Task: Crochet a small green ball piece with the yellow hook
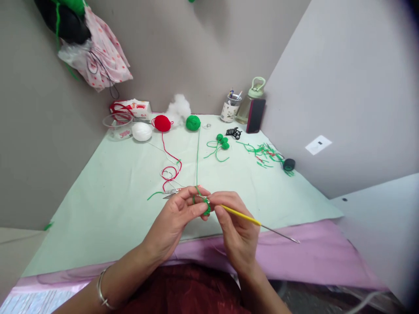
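Between the thumb and fingers of my left hand (180,213) is a small green crochet piece (207,207). Green yarn runs over that hand's fingers and back to a green yarn ball (193,123) on the table. My right hand (238,231) is closed round a crochet hook (242,214) with a yellow grip; its far metal end points right and its working tip is at the green piece. Just behind my left hand lie scissors (170,192), partly hidden by the fingers.
A red yarn ball (162,123), a white yarn ball (142,131) and white stuffing (179,109) sit at the back. Small green crocheted balls (223,141), a black hair clip (233,133) and yarn scraps (262,151) lie to the right. A bottle (250,102) and phone (255,116) stand behind.
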